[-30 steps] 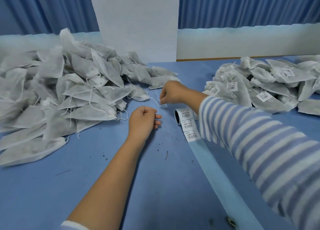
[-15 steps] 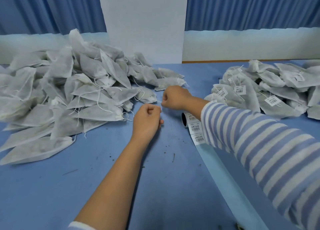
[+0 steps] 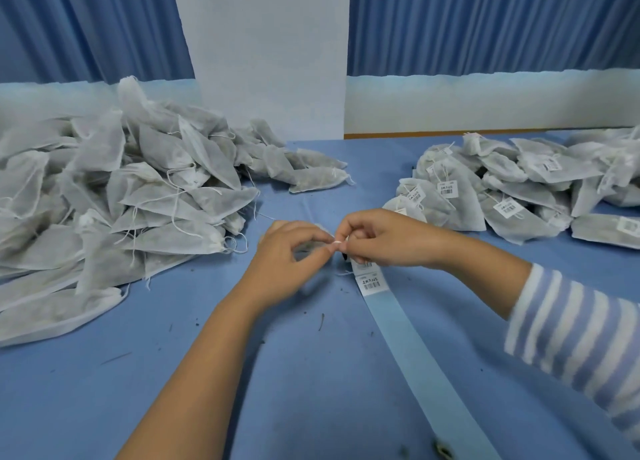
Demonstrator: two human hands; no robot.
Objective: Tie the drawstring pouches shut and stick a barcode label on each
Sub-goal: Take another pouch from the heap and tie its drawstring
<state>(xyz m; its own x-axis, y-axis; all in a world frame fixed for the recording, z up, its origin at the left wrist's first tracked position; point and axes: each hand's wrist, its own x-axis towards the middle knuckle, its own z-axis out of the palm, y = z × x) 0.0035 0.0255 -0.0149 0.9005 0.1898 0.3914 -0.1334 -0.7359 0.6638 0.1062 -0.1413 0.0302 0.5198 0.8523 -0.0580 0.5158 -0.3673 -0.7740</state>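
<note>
One label strip [image 3: 371,282] lies between two piles of thin white pouches: the plain pile [image 3: 156,203] left of it, the stickered pile [image 3: 460,200] right. At the strip's top, the left hand [image 3: 287,255] and right hand [image 3: 384,239] both pinch one small white bit [image 3: 337,243].

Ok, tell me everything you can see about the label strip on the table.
The label strip is a pale blue, paper-like backing ribbon lying flat on the blue table, running from the right hand toward the viewer. Two white barcode labels sit at its far end, the farther partly under that hand.
</note>
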